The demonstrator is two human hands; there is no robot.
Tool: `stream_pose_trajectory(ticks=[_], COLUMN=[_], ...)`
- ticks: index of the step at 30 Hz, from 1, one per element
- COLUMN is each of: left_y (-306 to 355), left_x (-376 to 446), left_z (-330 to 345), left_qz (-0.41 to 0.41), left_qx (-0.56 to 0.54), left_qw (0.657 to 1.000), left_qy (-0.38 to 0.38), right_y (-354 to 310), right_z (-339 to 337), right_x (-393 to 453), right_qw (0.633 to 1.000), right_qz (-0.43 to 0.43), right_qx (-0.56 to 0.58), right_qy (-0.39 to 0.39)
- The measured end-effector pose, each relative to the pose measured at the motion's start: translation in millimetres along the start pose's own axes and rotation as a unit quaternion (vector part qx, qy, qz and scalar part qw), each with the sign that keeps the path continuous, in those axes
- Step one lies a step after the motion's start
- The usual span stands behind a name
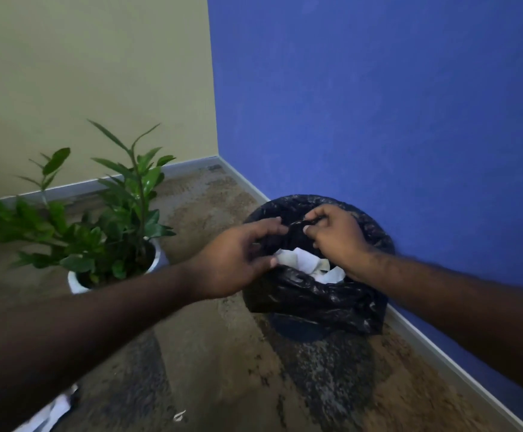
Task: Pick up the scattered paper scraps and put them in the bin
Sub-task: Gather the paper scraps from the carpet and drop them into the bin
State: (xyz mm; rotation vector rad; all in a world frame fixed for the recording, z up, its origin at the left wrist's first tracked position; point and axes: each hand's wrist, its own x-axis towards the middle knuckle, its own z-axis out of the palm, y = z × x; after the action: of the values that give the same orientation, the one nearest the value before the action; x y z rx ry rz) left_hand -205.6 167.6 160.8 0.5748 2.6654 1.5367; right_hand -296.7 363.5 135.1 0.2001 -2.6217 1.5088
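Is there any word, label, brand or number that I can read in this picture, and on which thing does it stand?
None can be read.
Black bag on the bin: no print shows.
Paper scraps inside it: white, no writing visible.
White pot of the plant: plain.
White paper on the floor, bottom left: too blurred to tell.
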Motion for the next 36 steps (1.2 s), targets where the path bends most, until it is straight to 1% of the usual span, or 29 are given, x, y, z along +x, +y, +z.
stream_pose_trajectory(ticks=[2, 4, 6, 8, 10, 11, 13, 15, 16, 18, 20, 22, 25, 28, 31, 33, 36], left_y=[-10, -25, -42, -62, -85, -95, -113, -127, -134, -149, -161, -170, -182, -192, -201, -209, -219], left_x=[-31, -63, -98, -136, -175, -194, -230, -263, -279, -308, -333, -351, -367, -376, -383, -384, -382], left_z=[-21, -43, -61, -72, -79, -83, -91, -97, -99, -102, -105, -109, -110, -99, -86, -81, -77], left_qz=[-0.006, -0.026, -0.062, -0.108, -0.160, -0.184, -0.208, -0.238, -0.261, -0.304, -0.323, -0.316, -0.346, -0.397, -0.435, -0.429, -0.413], left_qx=[0.043, 0.115, 0.163, 0.170, 0.194, 0.219, 0.279, 0.337, 0.356, 0.386, 0.426, 0.457, 0.433, 0.388, 0.360, 0.358, 0.331], left_qw=[0.999, 0.993, 0.985, 0.979, 0.968, 0.958, 0.932, 0.886, 0.862, 0.825, 0.795, 0.780, 0.785, 0.800, 0.807, 0.816, 0.843], left_qy=[-0.001, 0.004, 0.013, 0.033, 0.023, -0.003, -0.102, -0.212, -0.248, -0.278, -0.288, -0.289, -0.276, -0.227, -0.173, -0.147, -0.096], right_y=[-12, -25, -38, -51, -62, -67, -72, -72, -70, -64, -59, -59, -60, -60, -61, -61, -60], right_z=[8, 16, 24, 34, 48, 56, 73, 93, 102, 118, 133, 146, 166, 185, 202, 213, 232], right_x=[-7, -14, -23, -34, -50, -58, -76, -94, -102, -118, -131, -140, -148, -152, -154, -155, -157], right_qw=[0.998, 0.992, 0.983, 0.971, 0.952, 0.938, 0.897, 0.849, 0.829, 0.797, 0.765, 0.733, 0.705, 0.696, 0.691, 0.694, 0.694], right_qz=[-0.046, -0.104, -0.162, -0.215, -0.270, -0.300, -0.363, -0.406, -0.417, -0.423, -0.412, -0.401, -0.396, -0.385, -0.381, -0.379, -0.382], right_qx=[0.000, -0.013, -0.024, -0.029, -0.047, -0.068, -0.129, -0.191, -0.214, -0.246, -0.281, -0.316, -0.342, -0.354, -0.358, -0.350, -0.340], right_qy=[-0.037, -0.066, -0.084, -0.105, -0.137, -0.159, -0.215, -0.277, -0.304, -0.354, -0.406, -0.449, -0.480, -0.492, -0.499, -0.502, -0.507])
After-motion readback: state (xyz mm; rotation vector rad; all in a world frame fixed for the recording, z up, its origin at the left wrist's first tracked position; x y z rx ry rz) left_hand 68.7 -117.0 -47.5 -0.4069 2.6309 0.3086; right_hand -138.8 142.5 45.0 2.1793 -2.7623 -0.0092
